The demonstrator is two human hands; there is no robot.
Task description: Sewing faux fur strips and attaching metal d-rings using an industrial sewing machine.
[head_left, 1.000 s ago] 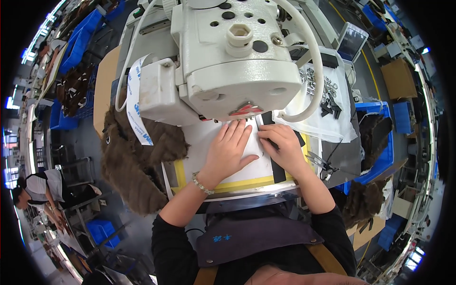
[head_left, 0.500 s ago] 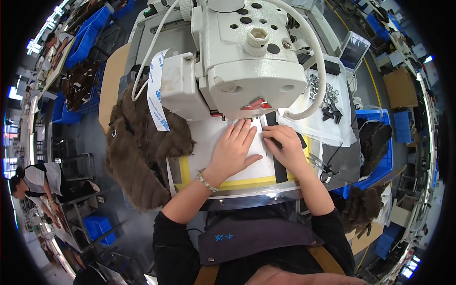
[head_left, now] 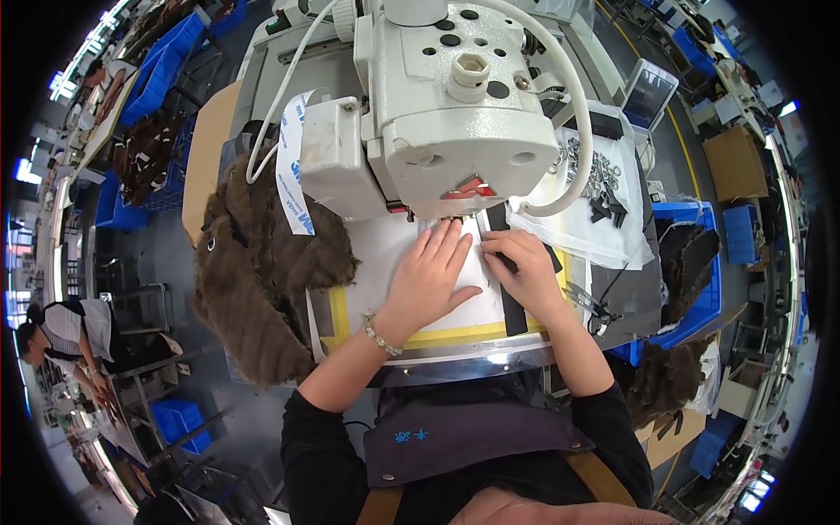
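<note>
My left hand (head_left: 432, 282) lies flat with its fingers stretched out on the white work surface (head_left: 378, 249). Its fingertips reach under the head of a white sewing machine (head_left: 472, 149), where the needle area is mostly hidden. To the right, my right hand (head_left: 528, 273) is closed, its fingers bent and the thumb tucked in, over a long black strip (head_left: 516, 315). Whatever sits in those fingers cannot be made out. Yellow tape (head_left: 455, 335) borders the white surface. Brown furry fabric (head_left: 262, 271) is heaped left of my left hand.
Metal rings (head_left: 595, 171) and black strap pieces (head_left: 610, 210) lie on white plastic at the right. A blue crate (head_left: 713, 297) with dark pieces stands beyond the table's right side. A small screen (head_left: 649, 94) is at the back right. Another person (head_left: 74, 337) works far left.
</note>
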